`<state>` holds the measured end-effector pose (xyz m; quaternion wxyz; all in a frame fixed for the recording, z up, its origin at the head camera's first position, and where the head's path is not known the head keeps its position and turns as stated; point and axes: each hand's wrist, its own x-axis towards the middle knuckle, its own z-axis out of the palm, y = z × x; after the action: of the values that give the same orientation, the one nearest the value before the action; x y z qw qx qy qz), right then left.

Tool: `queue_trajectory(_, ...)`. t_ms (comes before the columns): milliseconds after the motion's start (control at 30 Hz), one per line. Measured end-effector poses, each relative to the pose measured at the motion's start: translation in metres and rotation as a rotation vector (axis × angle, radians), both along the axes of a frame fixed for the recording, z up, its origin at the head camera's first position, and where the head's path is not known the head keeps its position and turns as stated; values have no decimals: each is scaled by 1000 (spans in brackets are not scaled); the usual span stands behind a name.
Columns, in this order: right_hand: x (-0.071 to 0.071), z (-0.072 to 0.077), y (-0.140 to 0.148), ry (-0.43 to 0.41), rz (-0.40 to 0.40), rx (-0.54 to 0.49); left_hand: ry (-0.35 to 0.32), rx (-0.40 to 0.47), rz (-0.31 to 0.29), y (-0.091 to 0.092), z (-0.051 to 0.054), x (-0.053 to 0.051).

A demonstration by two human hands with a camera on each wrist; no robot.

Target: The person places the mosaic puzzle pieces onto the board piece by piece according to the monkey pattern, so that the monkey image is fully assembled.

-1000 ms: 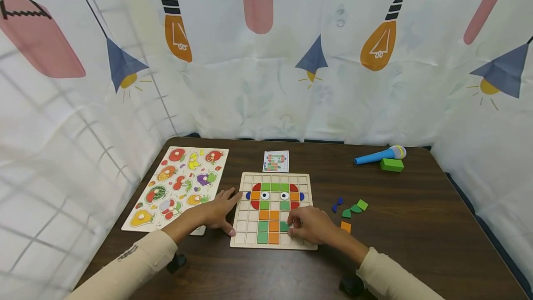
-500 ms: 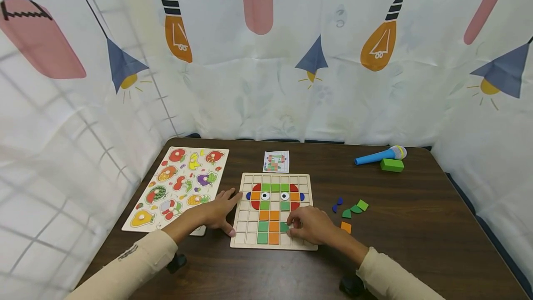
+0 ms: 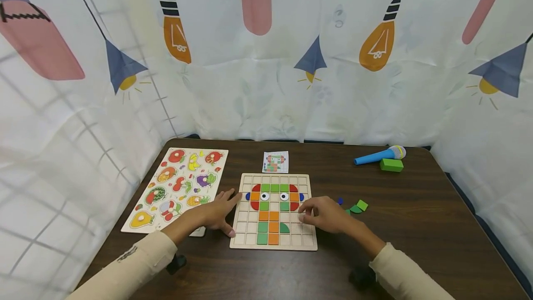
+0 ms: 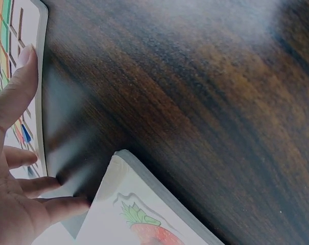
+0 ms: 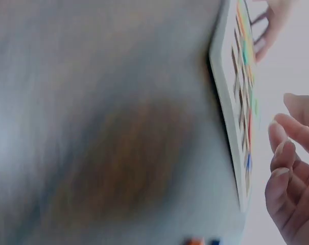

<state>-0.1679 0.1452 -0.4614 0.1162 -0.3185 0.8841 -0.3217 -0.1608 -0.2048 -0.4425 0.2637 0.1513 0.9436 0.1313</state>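
In the head view, a wooden grid board [image 3: 245, 219] carries colored tiles forming a figure with red, orange, green and blue parts and two eye pieces [image 3: 284, 196]. A green quarter-circle tile [image 3: 284, 228] sits beside an orange tile [image 3: 273, 226] low on the grid. My left hand [image 3: 216, 212] rests at the board's left edge, its fingers spread and its thumb on the rim. My right hand [image 3: 326, 214] hovers over the board's right side, fingers loosely bent. No tile shows between those fingers in the right wrist view.
Loose green tiles [image 3: 362, 205] and a blue tile [image 3: 340, 201] lie right of the board, partly behind my right hand. A picture card [image 3: 275, 161] is above it. The fruit puzzle [image 3: 156, 193] lies left; a toy microphone [image 3: 376, 156] and green block [image 3: 391, 165] stand back right.
My right hand has let go of the green quarter-circle tile and moved right and slightly up, leaving the tile on the grid. The left hand has stayed in place.
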Motion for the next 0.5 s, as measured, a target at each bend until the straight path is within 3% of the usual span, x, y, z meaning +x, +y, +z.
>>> queue_trajectory(267,-21,4,55,-16,-106,-63,6,9,-4,-1,1,1)
queue_trajectory(500,-31,-4,100,29,-164,-69,10,17,0,0,2,3)
